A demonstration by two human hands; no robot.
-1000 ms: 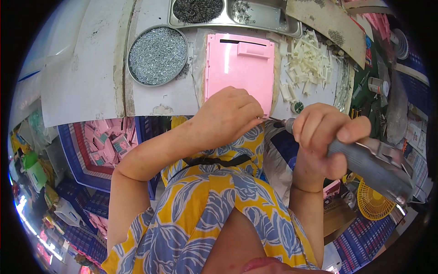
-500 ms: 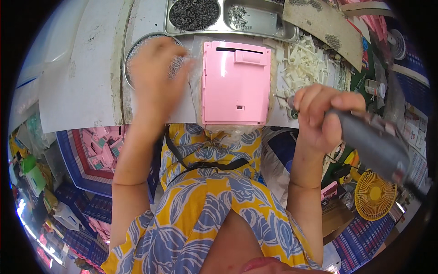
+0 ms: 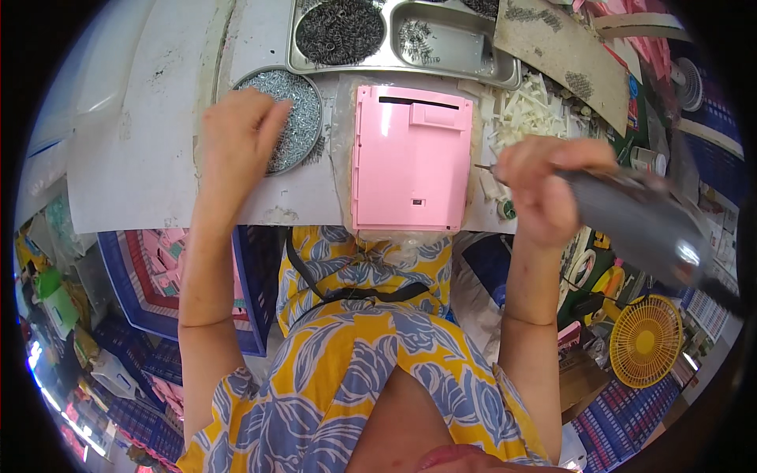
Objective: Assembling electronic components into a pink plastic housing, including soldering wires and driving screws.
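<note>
My right hand grips a dark grey electric screwdriver to the right of the pink part. Its thin bit points left, a little apart from the part's right edge. In front of me a pink plastic housing lies flat on clear plastic wrap, with a slot near its far end and a small dark opening near its close end. My left hand is over the left edge of a round dish full of small silvery screws. Its fingers are curled closed; whatever is inside them is hidden.
Beyond the housing stands a metal tray with dark springs in its compartments. White plastic pieces are heaped at the right, near a brown board. Below the table's left edge is a blue crate of pink parts; a yellow fan stands lower right.
My left hand has moved left across the screw dish, and its fingers are now curled in. The screwdriver stays in my right hand, shifted slightly. The whole view has tilted a little.
</note>
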